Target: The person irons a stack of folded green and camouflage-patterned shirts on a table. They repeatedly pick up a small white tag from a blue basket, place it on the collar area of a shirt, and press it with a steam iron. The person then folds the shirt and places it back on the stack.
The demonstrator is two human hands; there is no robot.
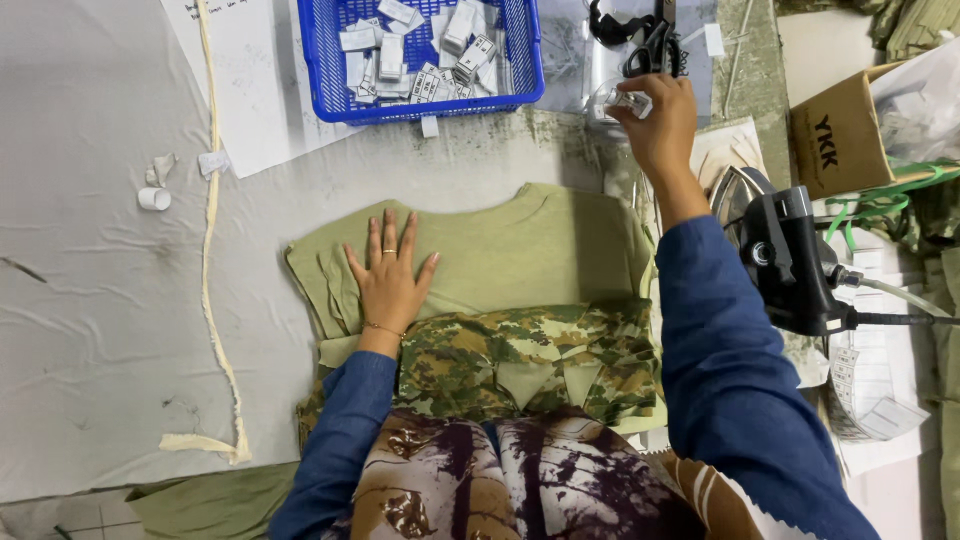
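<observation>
Olive shirt (520, 250) lies flat on the grey work table (90, 300), its lower part covered by a camouflage-patterned piece (520, 355) at the near edge. Head view, the only one I have: left hand (388, 272) rests palm down on the shirt's left side, fingers spread wide, pinning the cloth. Right hand (655, 120) is stretched well past the shirt's top edge, fingers pinched on a small clear object (615, 102) beside black scissors (652, 45); what it is, I can't make out. Blue basket (425, 100) of white labels sits beyond the shirt; a black steam iron (790, 255) stands to the right. My read: fetching step, garment held steady. Next move calls for a firm pinch and a steady left hand.
</observation>
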